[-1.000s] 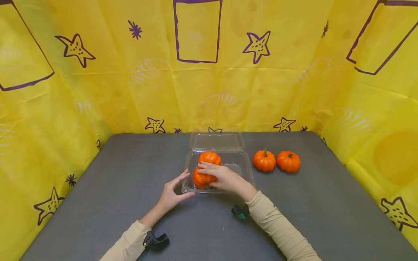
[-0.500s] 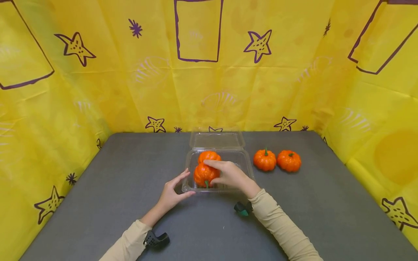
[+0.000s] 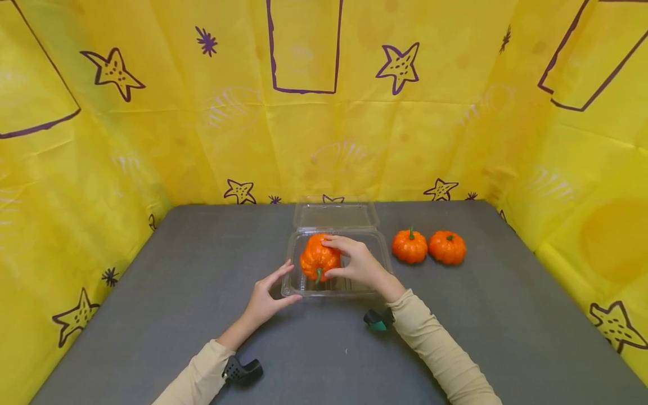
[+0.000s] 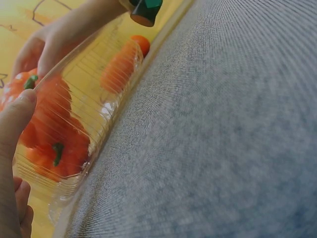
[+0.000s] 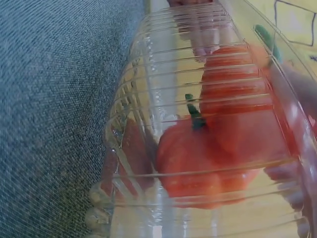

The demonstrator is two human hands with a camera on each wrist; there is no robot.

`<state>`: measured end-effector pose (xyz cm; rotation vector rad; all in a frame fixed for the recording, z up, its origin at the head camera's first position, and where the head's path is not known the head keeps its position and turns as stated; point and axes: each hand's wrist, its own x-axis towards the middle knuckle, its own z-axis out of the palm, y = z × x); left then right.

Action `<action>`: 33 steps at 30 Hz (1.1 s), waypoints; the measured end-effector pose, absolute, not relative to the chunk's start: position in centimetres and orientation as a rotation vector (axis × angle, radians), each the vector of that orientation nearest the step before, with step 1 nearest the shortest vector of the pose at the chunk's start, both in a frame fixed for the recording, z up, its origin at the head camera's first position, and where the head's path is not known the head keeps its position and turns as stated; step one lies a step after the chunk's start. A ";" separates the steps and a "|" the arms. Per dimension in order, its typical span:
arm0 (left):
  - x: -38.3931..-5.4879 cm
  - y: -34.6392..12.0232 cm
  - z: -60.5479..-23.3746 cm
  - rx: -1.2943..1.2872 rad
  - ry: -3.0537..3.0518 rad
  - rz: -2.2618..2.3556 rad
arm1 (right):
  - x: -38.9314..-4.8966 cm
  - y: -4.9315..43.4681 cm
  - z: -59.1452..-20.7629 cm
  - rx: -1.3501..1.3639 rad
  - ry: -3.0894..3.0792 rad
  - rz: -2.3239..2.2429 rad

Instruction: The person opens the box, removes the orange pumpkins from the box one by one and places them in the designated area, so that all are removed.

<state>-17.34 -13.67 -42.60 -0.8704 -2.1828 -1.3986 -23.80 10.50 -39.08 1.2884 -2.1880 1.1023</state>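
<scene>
Gray table point(image 3: 324, 360), right hand point(image 3: 363, 267) gripping pumpkin point(image 3: 318, 259), stem point(image 3: 319, 275) pointing nearward

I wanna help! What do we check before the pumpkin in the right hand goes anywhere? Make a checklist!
1. Lid open? Ok: the lid lies back, away from you.
2. Pumpkin held? Ok: the right hand has the held pumpkin between thumb and fingers.
3. Box steady? Cannot tell: the left hand is at the left front corner of the box, but firmness doesn't show.
4. Space below free? Not ok: the lower pumpkin is in the box, close to the held one.
5. Those two apart? Cannot tell: they overlap in every view.
</scene>
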 end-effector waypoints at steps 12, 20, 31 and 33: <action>-17.4 -13.7 -42.6 -0.874 -2.176 -1.394 | -22.9 10.4 -37.8 1.139 -2.254 1.604; -17.4 -13.7 -42.5 -0.882 -2.178 -1.375 | -22.0 10.7 -35.9 1.222 -2.272 1.550; -17.3 -13.7 -42.5 -0.871 -2.186 -1.397 | -22.3 11.0 -36.2 1.086 -2.296 1.849; -17.4 -13.7 -42.6 -0.874 -2.180 -1.400 | -22.4 11.2 -36.1 1.063 -2.294 1.875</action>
